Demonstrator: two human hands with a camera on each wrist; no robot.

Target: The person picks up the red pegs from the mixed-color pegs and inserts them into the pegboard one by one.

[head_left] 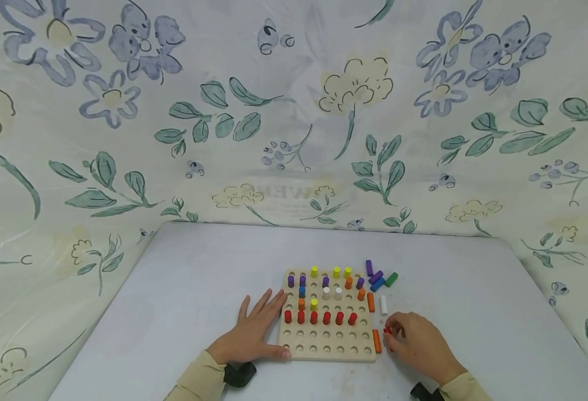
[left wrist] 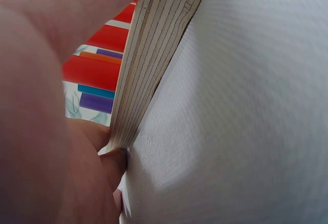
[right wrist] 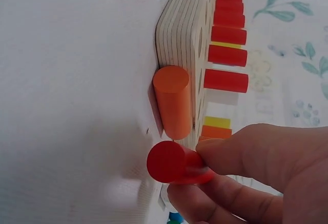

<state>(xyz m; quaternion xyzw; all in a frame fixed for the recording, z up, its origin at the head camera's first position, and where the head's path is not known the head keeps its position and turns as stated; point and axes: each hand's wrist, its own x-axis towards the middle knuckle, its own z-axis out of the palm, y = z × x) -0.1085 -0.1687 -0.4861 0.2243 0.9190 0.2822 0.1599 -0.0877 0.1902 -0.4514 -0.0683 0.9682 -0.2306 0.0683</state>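
Note:
A wooden pegboard (head_left: 326, 349) with rows of round holes lies on the table. My left hand (head_left: 258, 334) spreads its fingers along the board's left edge, the thumb touching the near left corner. To the right of the board, my right hand (head_left: 419, 342) pinches a red peg (right wrist: 166, 161) between thumb and fingers, just off the board. Red pegs (head_left: 326, 318) stand in one row, its rightmost hole bare. Purple, yellow, white, blue and orange pegs stand scattered in the farther rows. An orange peg (right wrist: 173, 103) lies against the board's right side.
Beyond the right hand lie a white peg (head_left: 384, 305) and another orange peg (head_left: 371, 302). Loose purple, blue and green pegs (head_left: 391, 279) cluster off the far right corner. A flowered sheet (head_left: 294, 122) hangs behind the white table (head_left: 198, 262).

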